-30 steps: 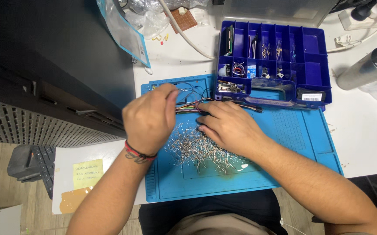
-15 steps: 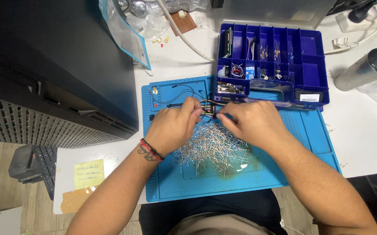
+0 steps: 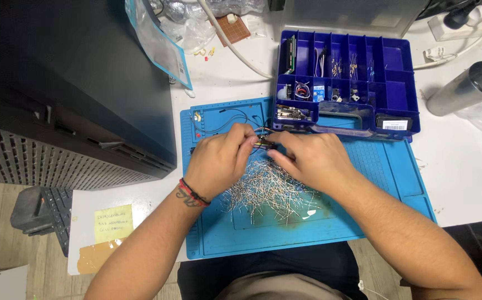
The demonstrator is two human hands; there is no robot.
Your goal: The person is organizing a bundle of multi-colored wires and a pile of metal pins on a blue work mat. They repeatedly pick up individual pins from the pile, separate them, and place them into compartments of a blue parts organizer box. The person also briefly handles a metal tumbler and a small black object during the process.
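left hand [image 3: 219, 160] + right hand [image 3: 313, 161]: fingers pinch bundle of thin coloured jumper wires [image 3: 263, 143] | above heap of silvery metal pins [image 3: 269, 189], blue silicone mat [image 3: 385, 166] | step: sorting wires, likely | next: needs a fine single-wire grip

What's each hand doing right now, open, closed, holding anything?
Left hand: closed, fingers pinching the bundle of coloured wires.
Right hand: closed on the same bundle, above the pile of metal pins.

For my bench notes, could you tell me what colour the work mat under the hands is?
The mat is light blue, seen clearly in the head view.
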